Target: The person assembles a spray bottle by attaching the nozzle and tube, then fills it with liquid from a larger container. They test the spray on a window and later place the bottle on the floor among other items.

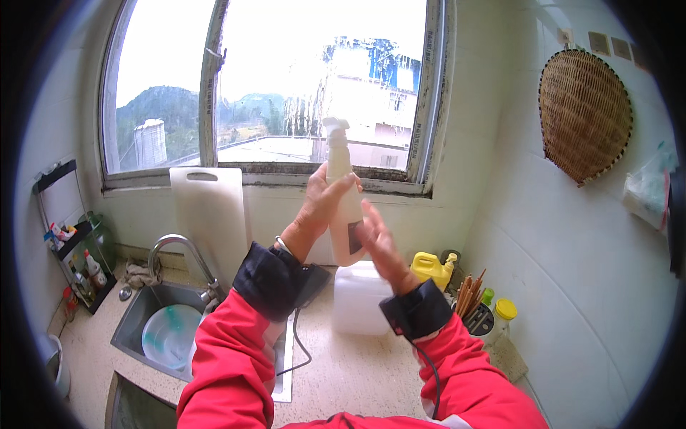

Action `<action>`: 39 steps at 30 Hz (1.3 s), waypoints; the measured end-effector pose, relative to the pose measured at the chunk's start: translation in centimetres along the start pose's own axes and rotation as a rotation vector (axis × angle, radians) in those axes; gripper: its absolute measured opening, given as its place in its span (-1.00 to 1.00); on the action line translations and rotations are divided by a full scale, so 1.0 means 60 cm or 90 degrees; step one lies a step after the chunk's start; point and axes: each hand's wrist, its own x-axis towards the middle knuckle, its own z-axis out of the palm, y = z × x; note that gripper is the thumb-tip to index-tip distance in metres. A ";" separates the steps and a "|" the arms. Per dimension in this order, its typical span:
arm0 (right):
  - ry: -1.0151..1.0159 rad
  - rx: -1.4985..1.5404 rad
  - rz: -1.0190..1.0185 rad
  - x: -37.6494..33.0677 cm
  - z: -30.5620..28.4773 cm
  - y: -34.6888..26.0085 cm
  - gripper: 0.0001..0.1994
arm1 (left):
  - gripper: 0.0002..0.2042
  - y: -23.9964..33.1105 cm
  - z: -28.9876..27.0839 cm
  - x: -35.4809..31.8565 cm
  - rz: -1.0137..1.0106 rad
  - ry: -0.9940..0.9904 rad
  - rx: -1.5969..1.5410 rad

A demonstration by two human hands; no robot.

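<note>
Fingers [339, 189] of the left hand [319, 205] wrap closely round the upper body of a white spray bottle [344, 204], just under its trigger head, at the centre of the frame. The right hand [384, 247] is unclenched, fingers extended along the bottle's lower right side by its dark label; whether they touch it I cannot tell. The bottle is nearly upright, its top leaning slightly left.

Behind it, a sliding window [275, 79] fills the upper middle of the frame. A speckled counter [357, 372] spans the lower part. Red jacket sleeves [232, 357] with black cuffs rise from the lower edge. At lower left, a grey sink [127, 325] contains a round translucent plastic lid or basin [170, 336]. A pale cutting board [212, 218] leans against the wall at centre left, and a woven basket [587, 118] hangs at upper right. Below the spray bottle stands a white plastic jug [361, 304]. A curved chrome faucet [182, 242] arches over the sink. Right of centre are a yellow pump bottle [429, 269], wooden chopsticks [469, 294] in a holder and a yellow-lidded jar [503, 322].
</note>
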 end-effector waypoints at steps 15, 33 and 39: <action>0.114 -0.075 -0.054 0.115 -0.043 0.011 -0.18 | -0.64 0.004 -0.026 0.176 -0.064 -0.080 -0.123; 0.174 -0.337 -0.047 -0.015 -0.047 0.098 -0.64 | -0.77 -0.037 -0.179 0.310 0.038 -0.016 0.035; 0.147 -0.325 -0.025 -0.039 -0.039 0.118 -0.68 | -0.61 -0.038 -0.211 0.321 0.038 0.010 0.049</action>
